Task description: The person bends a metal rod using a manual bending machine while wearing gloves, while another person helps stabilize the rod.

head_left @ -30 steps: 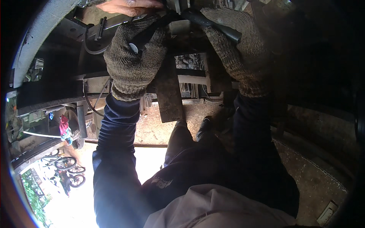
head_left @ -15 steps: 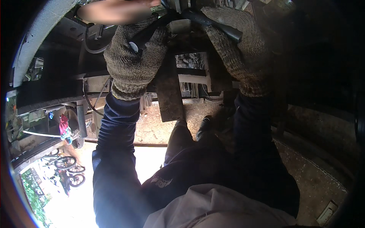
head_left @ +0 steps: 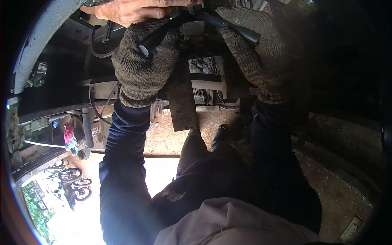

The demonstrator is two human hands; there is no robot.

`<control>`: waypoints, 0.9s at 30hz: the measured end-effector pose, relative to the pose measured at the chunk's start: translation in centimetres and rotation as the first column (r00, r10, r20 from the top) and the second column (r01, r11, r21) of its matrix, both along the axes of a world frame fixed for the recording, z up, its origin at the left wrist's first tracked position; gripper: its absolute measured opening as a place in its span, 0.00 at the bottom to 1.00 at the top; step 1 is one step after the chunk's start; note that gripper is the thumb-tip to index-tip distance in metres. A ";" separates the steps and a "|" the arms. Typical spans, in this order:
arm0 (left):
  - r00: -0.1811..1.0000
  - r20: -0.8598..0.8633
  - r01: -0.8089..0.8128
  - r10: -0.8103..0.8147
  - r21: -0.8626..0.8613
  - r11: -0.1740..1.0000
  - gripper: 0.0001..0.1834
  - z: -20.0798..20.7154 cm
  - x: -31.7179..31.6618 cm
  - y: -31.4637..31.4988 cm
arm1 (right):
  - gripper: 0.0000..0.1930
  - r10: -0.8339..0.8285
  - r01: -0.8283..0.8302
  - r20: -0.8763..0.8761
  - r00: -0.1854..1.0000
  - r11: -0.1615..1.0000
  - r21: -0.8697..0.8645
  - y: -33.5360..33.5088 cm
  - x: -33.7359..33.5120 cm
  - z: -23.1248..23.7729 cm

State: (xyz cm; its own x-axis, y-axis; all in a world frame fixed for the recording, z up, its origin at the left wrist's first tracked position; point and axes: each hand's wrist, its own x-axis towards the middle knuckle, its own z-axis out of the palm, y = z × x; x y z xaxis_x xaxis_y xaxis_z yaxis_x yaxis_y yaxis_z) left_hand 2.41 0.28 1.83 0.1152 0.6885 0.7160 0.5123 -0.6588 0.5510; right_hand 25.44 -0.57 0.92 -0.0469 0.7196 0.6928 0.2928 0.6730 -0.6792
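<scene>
The left hand (head_left: 145,67), in a grimy knit glove, is closed around a left black bar (head_left: 162,32); a pale round spot shows on the bar by the thumb. The right hand (head_left: 261,53), gloved alike, is closed on a right black bar (head_left: 245,34), which is held between thumb and fingers, its blunt end left exposed across the palm. Both bars are slanted up and inward and are brought close together between the hands; whether they are joined there cannot be told.

A bare hand (head_left: 134,12) of another person is held just above the left hand, fingers stretched toward the place where the bars meet. Contact with the bars cannot be made out.

Dark blue sleeves (head_left: 124,139) are seen below both hands. A flat dark metal plate (head_left: 182,110) is seen between and below the hands. A thin cable (head_left: 93,45) is looped just left of the left hand; farther left, a curved grey beam (head_left: 43,47) is seen. Thin rods (head_left: 208,96) are bunched below and between the hands.

Farther down, the brown floor (head_left: 163,136) is seen, with a dark shoe (head_left: 220,132) planted on it. A red cloth (head_left: 68,132) is hung well below and left of the left hand. Farthest off that way, bicycles (head_left: 73,175) are parked in bright light, with greenery (head_left: 34,204) beyond.
</scene>
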 end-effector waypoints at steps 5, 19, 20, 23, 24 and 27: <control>0.999 -0.005 -0.034 0.035 0.039 0.999 0.18 -0.5 -0.2 0.3 | 0.17 0.001 -0.001 0.004 1.000 1.000 0.001 -0.1 -0.2 0.0; 0.999 -0.011 -0.036 0.037 0.032 0.999 0.20 -0.1 -0.1 0.2 | 0.16 -0.015 0.014 0.038 0.999 1.000 0.014 -0.2 0.0 0.8; 0.999 -0.011 -0.039 0.039 0.041 0.998 0.20 -0.2 -0.1 0.3 | 0.16 -0.017 0.016 0.037 0.999 1.000 0.015 -0.1 0.1 0.9; 0.999 -0.002 -0.051 0.051 0.023 0.998 0.18 -0.2 0.2 0.1 | 0.16 -0.020 0.020 0.038 0.999 1.000 0.014 -0.2 0.2 0.8; 0.998 0.004 -0.056 0.056 0.009 0.998 0.16 -0.2 0.4 0.0 | 0.16 -0.020 0.020 0.039 0.999 1.000 0.017 -0.3 0.3 0.8; 1.000 0.002 -0.025 0.025 0.047 0.999 0.16 -0.2 -0.3 0.0 | 0.15 -0.017 0.016 0.034 0.999 1.000 0.019 -0.2 0.0 0.8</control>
State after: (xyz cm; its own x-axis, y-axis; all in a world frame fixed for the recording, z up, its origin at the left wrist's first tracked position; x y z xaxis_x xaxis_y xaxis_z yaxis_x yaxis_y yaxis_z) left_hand 2.16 0.25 1.64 0.0972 0.6570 0.7476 0.5276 -0.6709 0.5210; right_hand 25.40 -0.74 1.73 -0.0587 0.7073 0.7045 0.3268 0.6804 -0.6559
